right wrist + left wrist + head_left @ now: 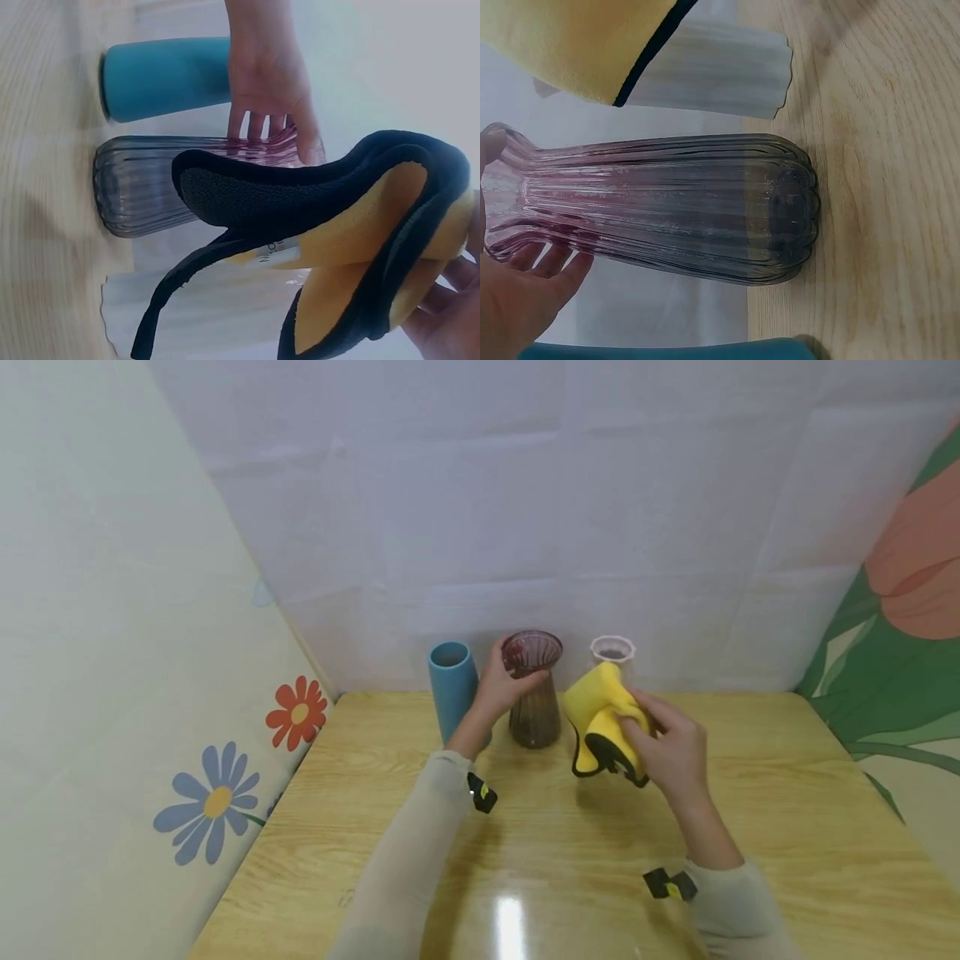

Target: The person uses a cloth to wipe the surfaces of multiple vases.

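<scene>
A ribbed glass vase [536, 714], purple at the flared top and greyer below, stands upright on the table. My left hand [504, 685] grips it around the neck, thumb across the front and fingers behind. In the left wrist view the vase [667, 206] shows its scalloped base on the wood. My right hand [671, 743] pinches a bunched yellow cloth [603, 702] with black edging, held above the table to the right of the vase. A white tag [277, 253] shows on the cloth in the right wrist view.
A blue cylindrical vase [452, 689] stands just left of the glass vase, beside my left wrist. Behind the cloth is a pale vase [613, 648] with a scalloped rim, partly hidden. A white sheet [480, 527] hangs at the back of the wooden table [750, 777].
</scene>
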Motion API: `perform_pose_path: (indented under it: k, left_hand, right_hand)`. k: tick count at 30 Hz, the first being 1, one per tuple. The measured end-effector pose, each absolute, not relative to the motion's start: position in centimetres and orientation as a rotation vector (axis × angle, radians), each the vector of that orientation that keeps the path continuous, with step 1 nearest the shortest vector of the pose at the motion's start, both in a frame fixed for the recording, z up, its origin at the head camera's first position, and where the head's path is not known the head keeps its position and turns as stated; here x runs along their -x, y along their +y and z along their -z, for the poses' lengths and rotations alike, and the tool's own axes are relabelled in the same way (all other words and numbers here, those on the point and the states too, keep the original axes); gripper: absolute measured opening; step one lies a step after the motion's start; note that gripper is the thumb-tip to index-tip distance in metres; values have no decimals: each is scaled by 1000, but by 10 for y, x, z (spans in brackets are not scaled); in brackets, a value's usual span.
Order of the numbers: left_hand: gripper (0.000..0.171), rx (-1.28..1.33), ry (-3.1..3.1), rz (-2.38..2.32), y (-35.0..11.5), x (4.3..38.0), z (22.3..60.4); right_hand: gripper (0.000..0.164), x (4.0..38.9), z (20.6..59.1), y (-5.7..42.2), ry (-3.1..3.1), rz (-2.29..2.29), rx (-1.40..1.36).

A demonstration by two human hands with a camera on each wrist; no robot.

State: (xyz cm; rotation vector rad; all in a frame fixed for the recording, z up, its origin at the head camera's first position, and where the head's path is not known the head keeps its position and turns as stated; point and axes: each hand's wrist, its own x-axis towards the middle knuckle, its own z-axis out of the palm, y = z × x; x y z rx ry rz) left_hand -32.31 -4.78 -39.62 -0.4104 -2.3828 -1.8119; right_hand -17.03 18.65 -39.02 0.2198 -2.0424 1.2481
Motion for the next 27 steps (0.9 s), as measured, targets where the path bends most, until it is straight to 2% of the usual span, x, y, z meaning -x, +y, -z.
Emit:
perform_pose_path:
  k: [19, 27]
  left_hand:
    - [99, 440, -2436, 1754, -65, 294, 399]
    - [99, 435, -2449, 1766, -71, 279, 400]
  right_hand:
    - [38, 188, 402, 165, -1982, -1404, -196]
    - [35, 169, 382, 147, -2007, -1491, -166]
